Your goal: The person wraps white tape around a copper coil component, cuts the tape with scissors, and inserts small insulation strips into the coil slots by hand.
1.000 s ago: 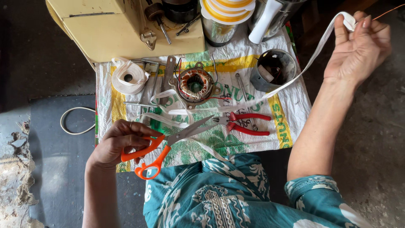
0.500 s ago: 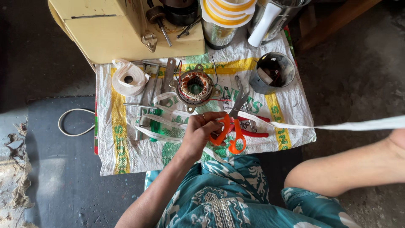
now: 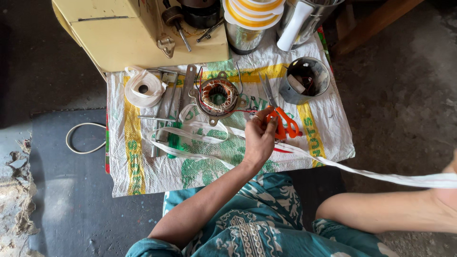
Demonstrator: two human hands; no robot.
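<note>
My left hand (image 3: 259, 138) grips orange-handled scissors (image 3: 282, 120) above the printed woven sack (image 3: 133, 157), blades pointing away from me. A long white tape (image 3: 362, 172) runs taut from the loose loops on the sack, under the scissors, out to the right. My right hand (image 3: 450, 192) is at the right edge, mostly cut off, and holds the far end of that tape. A copper-wound motor stator (image 3: 218, 95) lies just left of the scissors.
On the sack lie a roll of white tape (image 3: 143, 88), several metal tools, a green-handled screwdriver (image 3: 173, 139) and a grey metal cup (image 3: 304, 80). A yellow boxy machine (image 3: 124, 28) and steel cans stand behind. A white cord loop (image 3: 83, 138) lies on the floor.
My left hand carried the scissors from the sack's near left to right of the stator. My right hand swung from the upper right down to the right edge, pulling the tape out.
</note>
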